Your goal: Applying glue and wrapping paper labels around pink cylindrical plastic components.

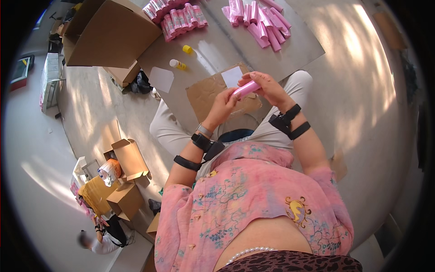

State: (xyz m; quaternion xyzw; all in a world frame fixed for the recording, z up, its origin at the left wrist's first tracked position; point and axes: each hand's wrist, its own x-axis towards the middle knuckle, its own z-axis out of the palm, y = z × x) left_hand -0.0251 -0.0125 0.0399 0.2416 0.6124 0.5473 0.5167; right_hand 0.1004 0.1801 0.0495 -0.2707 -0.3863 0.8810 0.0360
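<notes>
A shiny pink tube (247,89) is held slantwise between my hands above the near edge of the low table. My left hand (223,108) is closed round its lower left end. The fingers of my right hand (268,89) curl over its upper right end, partly hiding it. Below the tube lies a worn piece of cardboard (199,97), with a white paper sheet (231,77) on it. To the left, a white glue stick (177,65) with a yellow base lies near a yellow cap (187,49).
Plain pink tubes (265,25) are heaped at the far right of the table (299,50); pink tubes with printed labels (181,21) stand in rows at far left. A big open carton (108,36) borders the table's left. Another person (102,242) sits at lower left beside boxes (124,201).
</notes>
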